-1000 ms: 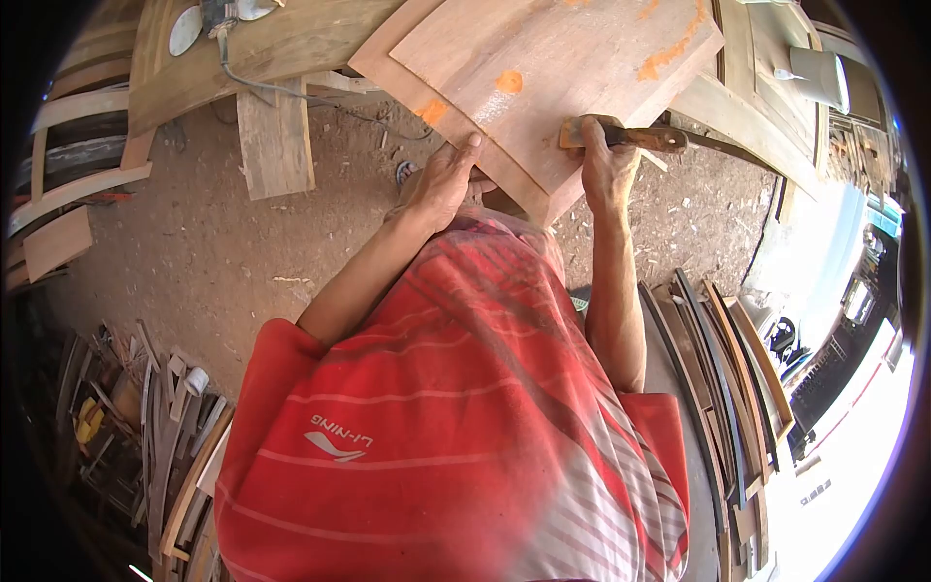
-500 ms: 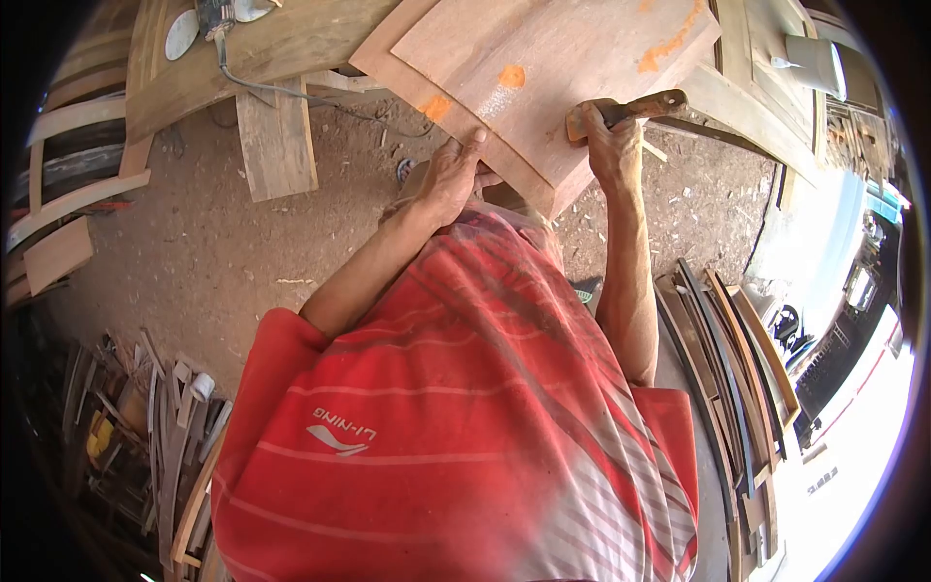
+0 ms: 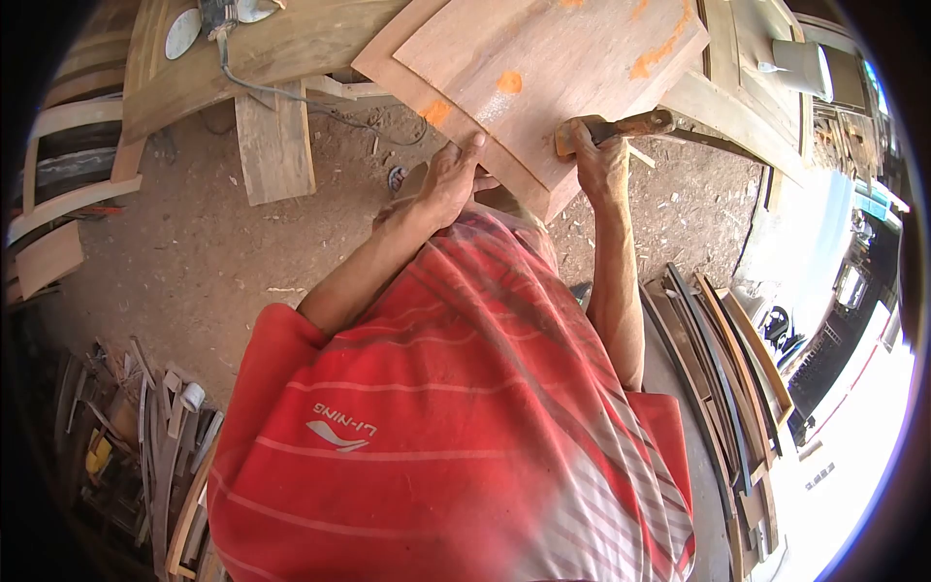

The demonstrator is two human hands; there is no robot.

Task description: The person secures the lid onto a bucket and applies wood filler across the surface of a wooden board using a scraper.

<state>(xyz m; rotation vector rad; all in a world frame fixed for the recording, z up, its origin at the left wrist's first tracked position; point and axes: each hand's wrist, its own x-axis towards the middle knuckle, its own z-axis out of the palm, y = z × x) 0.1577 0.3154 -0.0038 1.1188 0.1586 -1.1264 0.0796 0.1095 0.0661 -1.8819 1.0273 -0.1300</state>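
A wooden panel (image 3: 543,107) with a raised centre lies tilted at the top middle, marked with several patches of orange filler (image 3: 509,82). My left hand (image 3: 450,182) grips its near edge, thumb on top and the other fingers mostly hidden beneath. Closed around a putty knife (image 3: 638,125) with a worn dark handle, my right hand (image 3: 603,165) is at the panel's right corner. The knife's blade end, smeared with orange, is at the panel surface; I cannot tell whether it presses on it.
A corded power tool (image 3: 215,17) rests on a wooden board at upper left, its cable trailing toward the panel. A white bucket (image 3: 803,70) stands upper right. Stacked wood strips (image 3: 718,369) lie at right, scrap wood (image 3: 170,436) at lower left.
My right hand and the putty knife have shifted slightly left and down along the panel's right corner. My left hand keeps its hold on the edge.
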